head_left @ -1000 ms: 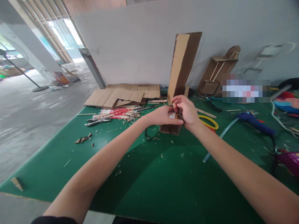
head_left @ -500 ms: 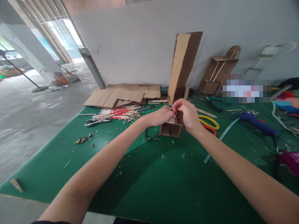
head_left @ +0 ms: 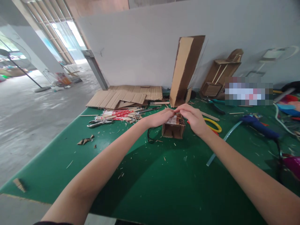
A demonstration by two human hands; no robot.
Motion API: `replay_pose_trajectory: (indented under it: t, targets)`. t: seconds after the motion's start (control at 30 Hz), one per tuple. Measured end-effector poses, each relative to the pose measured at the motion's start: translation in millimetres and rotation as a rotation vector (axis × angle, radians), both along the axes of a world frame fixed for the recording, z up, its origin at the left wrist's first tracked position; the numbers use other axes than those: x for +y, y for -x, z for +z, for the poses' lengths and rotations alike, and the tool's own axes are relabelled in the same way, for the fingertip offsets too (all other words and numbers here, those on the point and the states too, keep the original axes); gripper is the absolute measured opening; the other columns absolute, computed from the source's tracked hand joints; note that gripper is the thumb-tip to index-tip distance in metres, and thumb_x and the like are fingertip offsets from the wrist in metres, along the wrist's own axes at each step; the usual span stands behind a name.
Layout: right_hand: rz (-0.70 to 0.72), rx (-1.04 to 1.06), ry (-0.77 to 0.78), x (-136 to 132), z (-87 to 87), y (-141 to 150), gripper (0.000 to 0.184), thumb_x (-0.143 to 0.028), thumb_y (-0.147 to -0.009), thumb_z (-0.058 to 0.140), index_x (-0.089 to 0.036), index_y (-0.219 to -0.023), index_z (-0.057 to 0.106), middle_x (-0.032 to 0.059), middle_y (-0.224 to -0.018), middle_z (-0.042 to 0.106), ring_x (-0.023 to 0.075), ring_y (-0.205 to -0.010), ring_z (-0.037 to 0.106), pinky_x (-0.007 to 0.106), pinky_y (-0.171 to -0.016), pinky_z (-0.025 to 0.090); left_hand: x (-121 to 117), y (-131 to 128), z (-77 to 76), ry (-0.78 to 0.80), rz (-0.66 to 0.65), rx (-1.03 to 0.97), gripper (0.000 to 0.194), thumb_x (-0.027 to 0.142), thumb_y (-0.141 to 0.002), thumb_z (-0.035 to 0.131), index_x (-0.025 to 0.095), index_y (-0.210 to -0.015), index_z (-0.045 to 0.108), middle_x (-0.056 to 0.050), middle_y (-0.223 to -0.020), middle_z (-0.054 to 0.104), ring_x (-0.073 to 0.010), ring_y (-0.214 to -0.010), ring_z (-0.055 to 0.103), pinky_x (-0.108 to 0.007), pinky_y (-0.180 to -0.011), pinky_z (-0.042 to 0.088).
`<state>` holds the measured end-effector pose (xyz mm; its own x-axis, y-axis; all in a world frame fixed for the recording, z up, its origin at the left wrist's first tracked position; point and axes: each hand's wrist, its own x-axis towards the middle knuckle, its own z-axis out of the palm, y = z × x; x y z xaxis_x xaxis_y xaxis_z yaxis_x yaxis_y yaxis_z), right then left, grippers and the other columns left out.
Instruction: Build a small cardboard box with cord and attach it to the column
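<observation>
A small cardboard box (head_left: 173, 130) stands on the green table, its open side towards me and a printed, shiny patch on top. My left hand (head_left: 160, 118) lies over the box's left top edge, fingers stretched out together. From the right, my right hand (head_left: 192, 118) reaches across the rear of the top, fingers extended and their tips meeting the left fingertips. Neither hand is visibly wrapped round anything; the spot under the fingertips is hidden. Behind the hands a tall, folded cardboard piece (head_left: 181, 72) stands upright near the wall.
Left lie scissors (head_left: 99, 122), wooden sticks in red-and-white wrapping (head_left: 122, 114) and cardboard sheets (head_left: 117, 97). To the right are yellow-handled scissors (head_left: 217, 125), a blue glue gun (head_left: 260, 125) with its clear glue stick (head_left: 220, 148), pliers (head_left: 217, 107) and a cardboard model (head_left: 219, 76).
My right fingers have gone from a pinch to lying stretched over the box top. My left hand has slid back and left, uncovering more of the box. The view has shifted slightly.
</observation>
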<state>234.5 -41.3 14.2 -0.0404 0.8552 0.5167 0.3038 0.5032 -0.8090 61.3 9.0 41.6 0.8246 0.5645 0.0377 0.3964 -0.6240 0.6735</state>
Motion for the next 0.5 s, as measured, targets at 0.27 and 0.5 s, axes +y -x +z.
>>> replay_pose_trajectory:
  t: [0.27, 0.5]
  targets:
    - [-0.030, -0.229, -0.007, -2, -6.4, -7, 0.033, -0.044, -0.095, 0.041, -0.022, -0.083, 0.062, 0.0032, -0.089, 0.066, 0.0202, -0.086, 0.058, 0.035, -0.081, 0.043, -1, 0, -1.8, -0.035, -0.051, -0.025, 0.030, 0.027, -0.092, 0.022, 0.017, -0.094, 0.050, -0.009, -0.119, 0.055, -0.0182, -0.113, 0.047, -0.033, -0.105, 0.033]
    - [-0.062, -0.367, -0.198, -9, -12.9, -6, 0.032, -0.040, -0.099, 0.033, -0.023, -0.079, 0.052, 0.0041, -0.083, 0.059, 0.0205, -0.083, 0.052, 0.036, -0.079, 0.040, -5, 2, -0.1, 0.053, -0.028, -0.027, 0.040, 0.030, -0.093, 0.025, 0.016, -0.113, 0.057, -0.010, -0.132, 0.052, -0.0206, -0.127, 0.042, -0.033, -0.112, 0.025]
